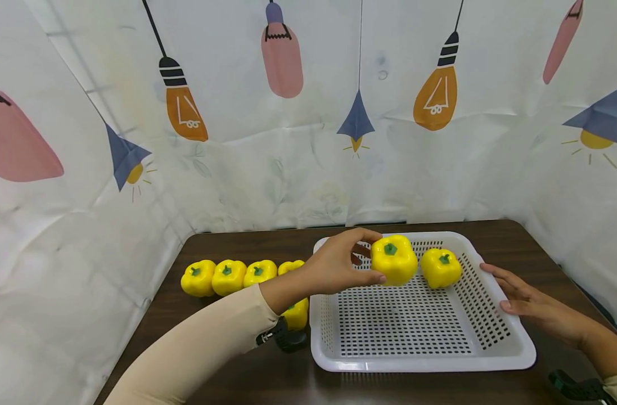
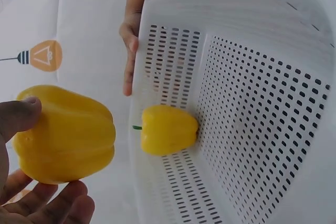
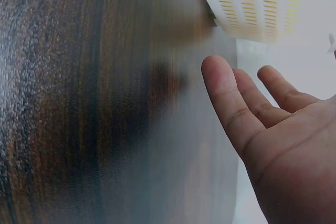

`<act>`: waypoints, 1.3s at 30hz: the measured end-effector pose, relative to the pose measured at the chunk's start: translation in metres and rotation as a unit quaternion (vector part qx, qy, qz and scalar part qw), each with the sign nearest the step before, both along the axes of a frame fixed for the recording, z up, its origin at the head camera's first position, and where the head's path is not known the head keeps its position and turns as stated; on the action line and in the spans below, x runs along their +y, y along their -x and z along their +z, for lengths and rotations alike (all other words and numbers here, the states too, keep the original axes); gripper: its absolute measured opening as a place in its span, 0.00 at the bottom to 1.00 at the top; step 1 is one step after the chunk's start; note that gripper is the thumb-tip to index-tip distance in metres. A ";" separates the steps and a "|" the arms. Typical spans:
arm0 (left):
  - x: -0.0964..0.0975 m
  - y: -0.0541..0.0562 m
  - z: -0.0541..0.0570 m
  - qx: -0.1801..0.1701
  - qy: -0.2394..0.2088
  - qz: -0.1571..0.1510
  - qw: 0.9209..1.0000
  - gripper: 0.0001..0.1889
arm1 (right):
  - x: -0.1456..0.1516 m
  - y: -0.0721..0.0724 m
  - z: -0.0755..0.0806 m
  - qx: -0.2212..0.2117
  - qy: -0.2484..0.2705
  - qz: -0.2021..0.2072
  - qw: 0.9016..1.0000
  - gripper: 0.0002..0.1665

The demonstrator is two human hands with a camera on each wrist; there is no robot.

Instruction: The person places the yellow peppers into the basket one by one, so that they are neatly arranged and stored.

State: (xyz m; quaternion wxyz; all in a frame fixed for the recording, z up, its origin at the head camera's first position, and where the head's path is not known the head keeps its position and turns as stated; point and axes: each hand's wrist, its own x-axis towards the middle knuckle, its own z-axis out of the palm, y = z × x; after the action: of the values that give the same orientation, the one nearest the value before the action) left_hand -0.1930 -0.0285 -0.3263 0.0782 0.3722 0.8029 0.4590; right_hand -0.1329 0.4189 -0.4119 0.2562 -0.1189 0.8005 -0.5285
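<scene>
My left hand holds a yellow bell pepper with a green stem over the back of the white perforated basket. In the left wrist view the thumb presses one side of this pepper and the fingers curl under the other. A second yellow bell pepper sits inside the basket, by its far right corner. At the basket's right rim is my right hand, its fingers extended along the outside. The right wrist view shows that hand with loosely straight fingers, holding nothing.
Several more yellow bell peppers stand left of the basket on the dark wooden table. Another pepper in this group is partly hidden by the left forearm. A patterned white cloth hangs behind the table and at its sides.
</scene>
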 end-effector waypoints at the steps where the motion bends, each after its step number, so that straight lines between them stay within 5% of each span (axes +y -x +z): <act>1: 0.002 0.000 0.000 0.000 0.000 -0.001 1.000 0.37 | 0.000 0.000 0.000 -0.001 0.002 -0.001 1.000 0.45; 39: 0.074 0.008 -0.026 0.013 0.075 0.003 0.997 0.38 | -0.001 -0.001 0.004 0.001 -0.015 0.005 1.000 0.43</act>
State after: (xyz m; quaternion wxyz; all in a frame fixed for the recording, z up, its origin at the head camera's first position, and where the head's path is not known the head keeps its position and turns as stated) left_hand -0.2012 0.0459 -0.3524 0.0942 0.3689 0.8369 0.3933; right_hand -0.1322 0.4183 -0.4078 0.2599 -0.1200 0.8079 -0.5151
